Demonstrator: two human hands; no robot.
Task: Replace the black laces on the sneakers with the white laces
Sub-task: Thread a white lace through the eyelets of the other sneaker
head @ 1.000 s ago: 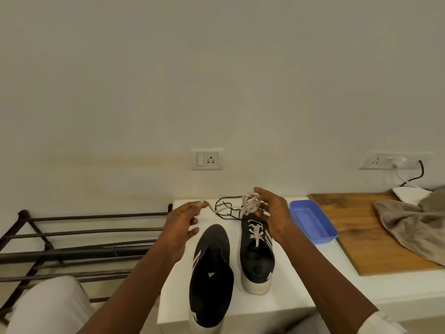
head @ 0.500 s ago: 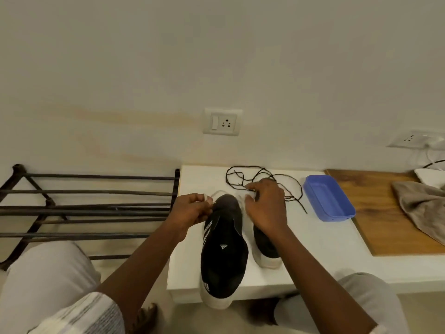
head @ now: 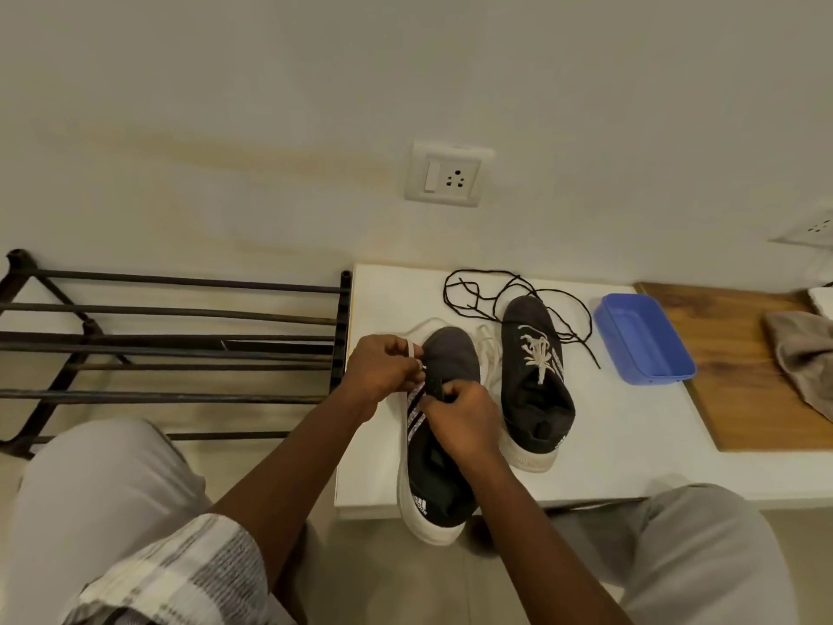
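Observation:
Two black sneakers stand on the white table (head: 599, 435). The left sneaker (head: 439, 471) overhangs the front edge; a loose white lace (head: 484, 354) curls past its toe. My left hand (head: 383, 372) pinches one end of that white lace at the shoe's left eyelets. My right hand (head: 464, 419) grips the shoe's tongue area over the middle. The right sneaker (head: 536, 390) is threaded with a white lace. Loose black laces (head: 482, 295) lie behind the shoes.
A blue plastic tray (head: 644, 338) sits right of the shoes, beside a wooden board (head: 743, 376) with a grey cloth (head: 802, 354). A dark metal rack (head: 171, 340) stands left of the table. A wall socket (head: 446, 178) is above.
The view tilted down. My hands came down from holding the bundled white lace above the right sneaker to the left sneaker, where they now work at its eyelets.

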